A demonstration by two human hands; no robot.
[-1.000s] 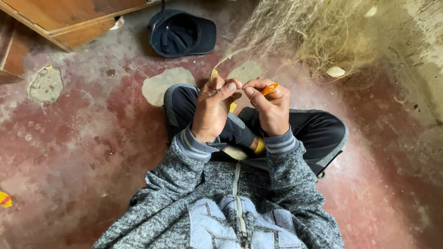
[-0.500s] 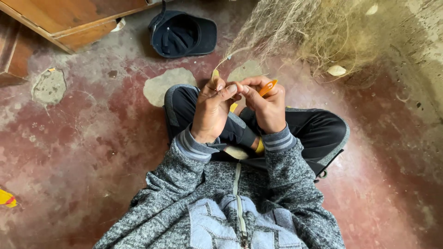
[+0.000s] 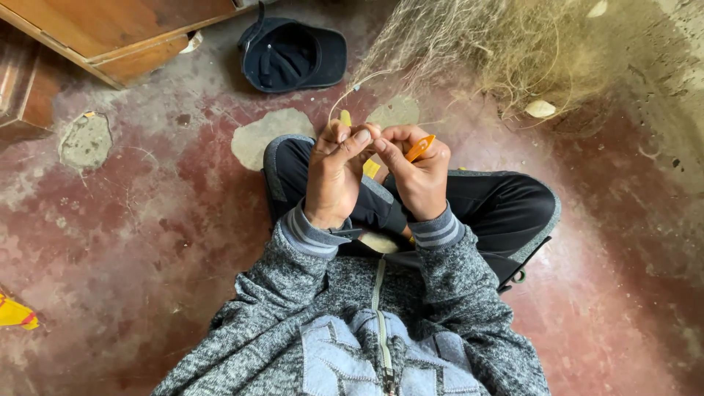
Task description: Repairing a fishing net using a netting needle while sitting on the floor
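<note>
The right hand (image 3: 419,176) kept a closed grip on an orange netting needle (image 3: 421,147), its tip projecting above the knuckles, while the left hand (image 3: 336,176) pinched closed on what appeared to be a fine strand of the fishing net (image 3: 484,44), though the thread was too thin to trace with certainty. Both hands met thumb to thumb above the crossed legs, close to the body, presumably so the mesh stayed taut between them. The heaped net lay on the floor (image 3: 147,220) ahead, beside a dark cap (image 3: 293,57).
</note>
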